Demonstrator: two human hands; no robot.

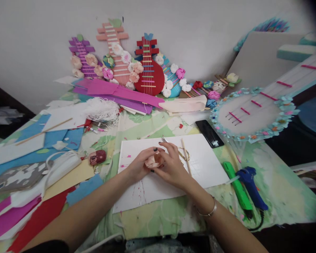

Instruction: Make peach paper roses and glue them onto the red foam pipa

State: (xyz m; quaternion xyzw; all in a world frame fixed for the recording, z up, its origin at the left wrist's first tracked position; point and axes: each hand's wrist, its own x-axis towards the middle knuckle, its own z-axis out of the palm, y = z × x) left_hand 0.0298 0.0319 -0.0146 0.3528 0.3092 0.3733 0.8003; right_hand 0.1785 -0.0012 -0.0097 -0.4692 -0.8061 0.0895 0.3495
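A small pale pink crumpled paper flower (153, 161) is held between both hands above a white board (205, 158). My left hand (140, 163) wraps its fingers round the flower's left side. On the right side, my right hand (172, 163) touches the flower with curved fingers, the thumb below and the index finger above. Gold-handled scissors (185, 153) lie on the board just behind my right hand, with a thin wooden stick (185, 154) across them. Small pink scraps are on the board's left part.
A black phone (209, 133), a green cutter (237, 186) and a blue glue gun (253, 188) lie to the right. Coloured sheets cover the left side. Decorated paper instruments (149, 75) lean on the wall; a large one (247, 116) stands at right.
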